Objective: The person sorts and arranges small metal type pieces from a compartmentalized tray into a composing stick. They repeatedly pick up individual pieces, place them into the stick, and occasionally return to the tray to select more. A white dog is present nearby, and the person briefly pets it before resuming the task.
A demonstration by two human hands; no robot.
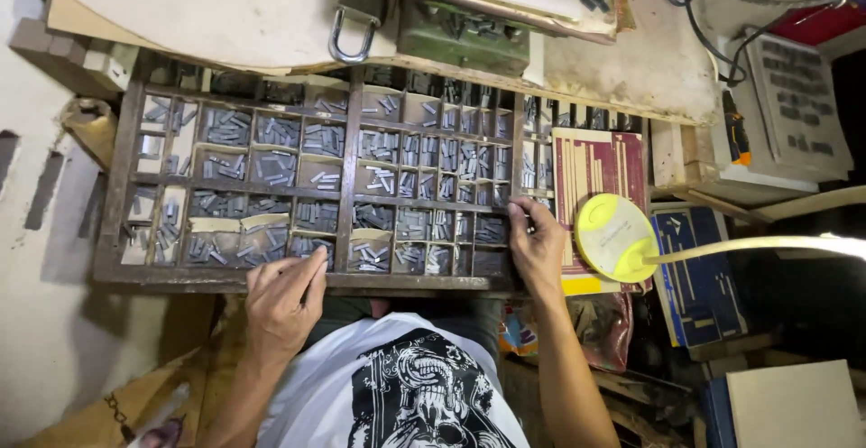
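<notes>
Two hands at wooden type case (343,278): left hand (284,299) loosely curled, empty, on front rim; right hand (538,245) open-fingered at right edge beside yellow lamp (615,238).

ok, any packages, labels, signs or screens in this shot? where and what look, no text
Printed plate: upper right, leaning flat, grey rectangle with raised dark lines.
Blue sheet: right of the yellow disc, dark blue rectangle with pale bars.
Plastic packet: below the right hand, crumpled, reddish and clear.
No screens.
</notes>
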